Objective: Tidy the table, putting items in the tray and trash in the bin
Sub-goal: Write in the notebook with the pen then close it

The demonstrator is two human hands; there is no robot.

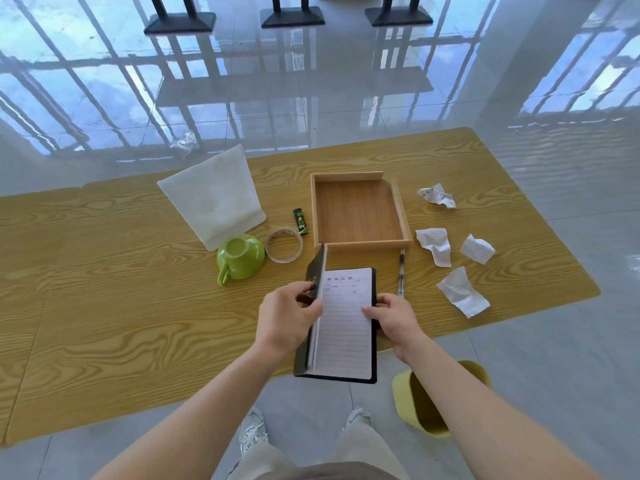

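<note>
You are standing in a large indoor room, more office or hall than home. Its glossy pale tiled floor [346, 98] mirrors tall barred windows, and black square metal stand bases [292, 16] line the far side. The yellow wood-grain table [121, 271] carries desk things: a black-covered lined notebook [346, 327], a clear plastic pen [401, 271] and a clear tape roll [284, 244].

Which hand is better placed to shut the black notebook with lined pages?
Left. The left hand pinches the raised cover of the black lined notebook, while the right hand only grips the opposite edge, steadying it.
</note>
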